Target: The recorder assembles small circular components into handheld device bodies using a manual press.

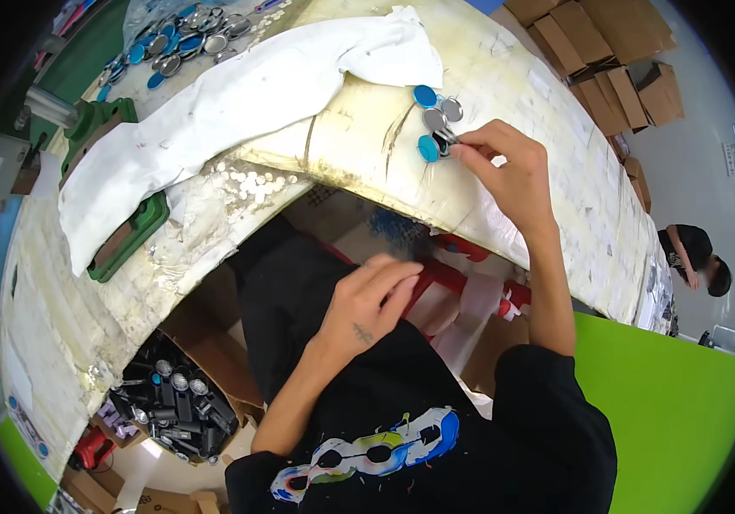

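The right hand (508, 171) is over the table (590, 197), a little in from the near edge. Its thumb and index finger are pinched almost together on a thin silver piece (448, 135), seen edge-on; its full outline is partly hidden by the fingertips.

Close around that piece lie an upper blue disc (425, 95), a lower blue disc (428, 148) and two silver discs (443, 114), all right of the white cloth (299, 81). The left hand (367, 300) hangs in front of the near edge, above the lap, fingers half curled and thumb near the index finger. No object shows in it; the inside of the palm cannot be seen.

Towards the far left corner is a heap of similar discs (183, 38). Small white pieces (252, 184) are scattered by the near edge, beside the green frame (132, 240).

Handling, as judged: the silver piece appears light and stiff, with a smooth, probably slippery face that could mark. Best hold is by the rim, thumb and index opposed, clear of the flat face.
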Demonstrator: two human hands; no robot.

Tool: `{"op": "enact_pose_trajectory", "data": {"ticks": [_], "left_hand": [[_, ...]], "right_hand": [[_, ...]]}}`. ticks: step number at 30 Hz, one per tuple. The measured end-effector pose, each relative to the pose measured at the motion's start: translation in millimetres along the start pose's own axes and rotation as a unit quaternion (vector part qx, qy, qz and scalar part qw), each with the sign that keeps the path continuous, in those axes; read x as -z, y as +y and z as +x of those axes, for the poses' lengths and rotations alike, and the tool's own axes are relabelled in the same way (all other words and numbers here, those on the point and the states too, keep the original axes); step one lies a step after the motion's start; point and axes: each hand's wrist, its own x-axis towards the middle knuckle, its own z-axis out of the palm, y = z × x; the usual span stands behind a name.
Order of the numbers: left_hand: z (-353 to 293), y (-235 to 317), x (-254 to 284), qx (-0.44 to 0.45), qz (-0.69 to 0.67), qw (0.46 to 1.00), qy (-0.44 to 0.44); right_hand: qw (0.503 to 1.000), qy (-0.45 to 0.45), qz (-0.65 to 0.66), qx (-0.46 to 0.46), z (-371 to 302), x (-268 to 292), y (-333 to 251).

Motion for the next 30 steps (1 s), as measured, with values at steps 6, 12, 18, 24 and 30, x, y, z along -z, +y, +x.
{"op": "enact_pose_trajectory", "data": {"ticks": [6, 12, 18, 24, 30], "left_hand": [[90, 11, 17, -0.097, 0.249, 0.96, 0.086], [110, -2, 9, -0.084, 0.324, 0.941, 0.057], [117, -8, 15, -0.092, 0.296, 0.949, 0.049], [123, -7, 14, -0.121, 0.331, 0.935, 0.043], [128, 1, 15, -0.04, 0.151, 0.98, 0.121]], "right_hand": [[0.99, 0.058, 0.097, -0.086, -2, -2, 7], [0.98, 0.096, 0.139, -0.109, -3, 1, 10], [0.994, 0.097, 0.028, -0.05, -16, 0, 18], [0.988, 0.078, 0.009, -0.134, -30, -10, 2], [0.984, 0.103, 0.024, -0.143, -28, -37, -1]]}}
